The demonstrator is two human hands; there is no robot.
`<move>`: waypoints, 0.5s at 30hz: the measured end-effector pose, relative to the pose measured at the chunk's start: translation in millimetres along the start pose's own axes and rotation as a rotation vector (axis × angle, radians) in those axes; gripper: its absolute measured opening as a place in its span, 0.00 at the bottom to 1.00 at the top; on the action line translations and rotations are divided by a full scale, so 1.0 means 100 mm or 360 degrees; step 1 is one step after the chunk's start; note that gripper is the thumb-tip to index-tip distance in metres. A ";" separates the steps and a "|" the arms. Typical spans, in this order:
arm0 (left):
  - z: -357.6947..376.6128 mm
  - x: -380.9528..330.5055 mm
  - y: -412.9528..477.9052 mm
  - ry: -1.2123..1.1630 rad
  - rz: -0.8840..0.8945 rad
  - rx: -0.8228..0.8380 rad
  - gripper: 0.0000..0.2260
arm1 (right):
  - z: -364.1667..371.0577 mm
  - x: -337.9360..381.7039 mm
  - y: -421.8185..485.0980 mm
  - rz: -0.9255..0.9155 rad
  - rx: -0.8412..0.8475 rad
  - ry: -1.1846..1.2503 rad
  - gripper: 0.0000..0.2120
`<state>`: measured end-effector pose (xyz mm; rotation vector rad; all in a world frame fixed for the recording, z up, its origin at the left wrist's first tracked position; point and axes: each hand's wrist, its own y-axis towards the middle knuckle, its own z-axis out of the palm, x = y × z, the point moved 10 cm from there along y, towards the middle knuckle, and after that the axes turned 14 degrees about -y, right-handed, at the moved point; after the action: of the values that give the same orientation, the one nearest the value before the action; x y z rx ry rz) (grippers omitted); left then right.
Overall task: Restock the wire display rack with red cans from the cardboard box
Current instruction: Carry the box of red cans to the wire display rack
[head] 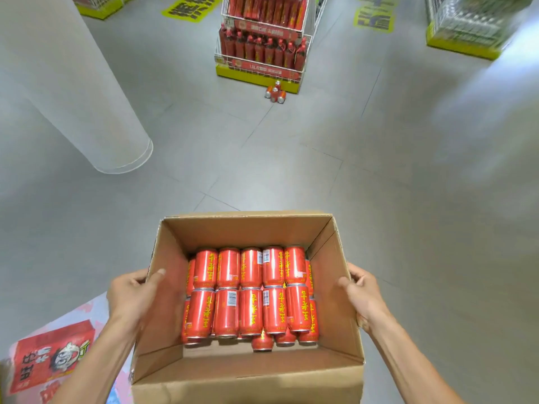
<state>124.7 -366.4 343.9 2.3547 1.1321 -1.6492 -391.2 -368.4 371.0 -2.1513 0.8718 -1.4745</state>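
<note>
We carry the cardboard box (248,371), left hand (131,295) and right hand (364,295) each in a grip on its walls; red cans (250,290) fill it, wire rack (262,39) well ahead, restocking barely started.

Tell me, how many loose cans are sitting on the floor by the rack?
4 show: a small cluster of cans on the floor at the foot of the wire rack, three low and one perched on top. Blur may hide more behind them.
</note>
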 end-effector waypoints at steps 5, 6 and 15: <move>0.38 -0.45 0.78 -0.0182 -0.0077 0.0022 0.12 | 0.08 0.88 0.67 -0.0017 0.0011 0.0003 0.20; 0.47 -0.53 0.98 -0.0224 -0.0106 0.0036 0.12 | 0.11 1.05 0.82 -0.0020 0.0007 0.0001 0.21; 1.13 -1.58 2.80 -0.0371 -0.0196 0.0171 0.15 | 0.59 2.58 2.04 -0.0046 -0.0034 0.0107 0.23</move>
<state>173.6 -703.3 328.8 2.1150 1.1906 -2.0107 -327.1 -694.4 398.6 -2.1495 0.8869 -1.5666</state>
